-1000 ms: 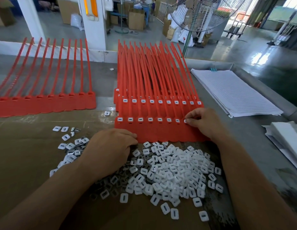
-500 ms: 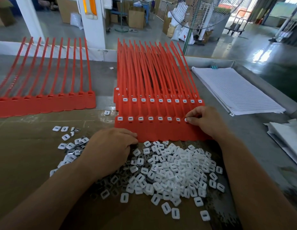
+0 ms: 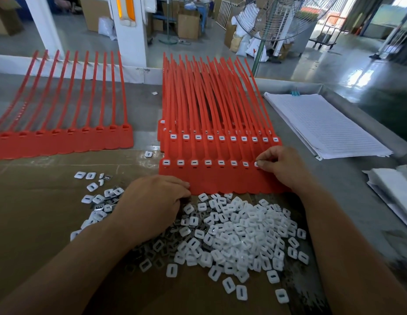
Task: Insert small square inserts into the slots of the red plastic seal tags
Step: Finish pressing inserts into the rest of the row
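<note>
A stack of red seal tag strips (image 3: 220, 178) lies in the middle of the table, straps pointing away from me. The front row holds several white square inserts (image 3: 207, 162) in its slots. My right hand (image 3: 282, 165) pinches an insert (image 3: 256, 164) at a slot near the row's right end. A loose pile of white inserts (image 3: 243, 233) covers the cardboard in front. My left hand (image 3: 150, 205) lies palm down on the left side of that pile, fingers curled into it; what they hold is hidden.
A second red tag strip (image 3: 61, 142) with bare slots lies at the left. A stack of lined paper (image 3: 323, 126) sits at the right, more white sheets (image 3: 395, 187) at the right edge. Brown cardboard (image 3: 34, 212) covers the near table. A lone insert (image 3: 148, 153) lies between the strips.
Both hands stay almost where they were. My right hand keeps pressing the insert at the same slot; my left hand remains on the pile.
</note>
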Motion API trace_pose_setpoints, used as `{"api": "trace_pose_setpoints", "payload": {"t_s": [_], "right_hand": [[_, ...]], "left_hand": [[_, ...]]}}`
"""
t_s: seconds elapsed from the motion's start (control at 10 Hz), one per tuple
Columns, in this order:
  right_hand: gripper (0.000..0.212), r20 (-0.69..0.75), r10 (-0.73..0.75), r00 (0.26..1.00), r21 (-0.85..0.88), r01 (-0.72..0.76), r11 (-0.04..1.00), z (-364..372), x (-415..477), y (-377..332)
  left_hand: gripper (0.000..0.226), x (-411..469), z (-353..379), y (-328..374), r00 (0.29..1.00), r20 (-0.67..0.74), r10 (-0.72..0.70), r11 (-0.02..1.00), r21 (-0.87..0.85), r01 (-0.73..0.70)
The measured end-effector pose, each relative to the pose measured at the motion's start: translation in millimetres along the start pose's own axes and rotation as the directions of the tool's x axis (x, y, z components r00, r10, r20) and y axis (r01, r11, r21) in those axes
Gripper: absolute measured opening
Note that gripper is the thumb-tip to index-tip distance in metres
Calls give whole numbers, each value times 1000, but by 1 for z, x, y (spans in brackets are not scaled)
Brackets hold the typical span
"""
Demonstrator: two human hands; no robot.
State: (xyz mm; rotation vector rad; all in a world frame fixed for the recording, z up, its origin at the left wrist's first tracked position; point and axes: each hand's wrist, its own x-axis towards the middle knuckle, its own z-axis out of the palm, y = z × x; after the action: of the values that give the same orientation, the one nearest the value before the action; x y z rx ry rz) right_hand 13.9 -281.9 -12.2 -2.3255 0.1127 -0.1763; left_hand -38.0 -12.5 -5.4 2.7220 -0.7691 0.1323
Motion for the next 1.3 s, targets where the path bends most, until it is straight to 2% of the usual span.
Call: {"api": "trace_pose_setpoints", "payload": {"t_s": [0.4, 0.5, 0.8, 1.2, 1.3], "right_hand": [[14, 64, 111, 992, 214, -123, 969, -9, -5, -2], [19, 44, 116, 992, 236, -123, 964, -9, -5, -2], [25, -16, 25, 1000, 75, -24, 997, 1, 0, -2], [30, -27, -18, 999, -51, 17, 999, 3, 4, 3], [30, -72, -14, 997, -140, 4, 990, 7, 4, 4]], "left_hand": [[37, 0, 1, -2, 1000, 1, 1, 1000, 6, -1], [38, 0, 2, -2, 1000, -2, 3, 1000, 6, -3], [36, 1, 2, -2, 1000, -17, 1, 1000, 10, -1], [35, -1, 1, 0, 1000, -13, -5, 1000, 1, 5], [36, -1, 2, -1, 1000, -10, -4, 1000, 1, 4]]}}
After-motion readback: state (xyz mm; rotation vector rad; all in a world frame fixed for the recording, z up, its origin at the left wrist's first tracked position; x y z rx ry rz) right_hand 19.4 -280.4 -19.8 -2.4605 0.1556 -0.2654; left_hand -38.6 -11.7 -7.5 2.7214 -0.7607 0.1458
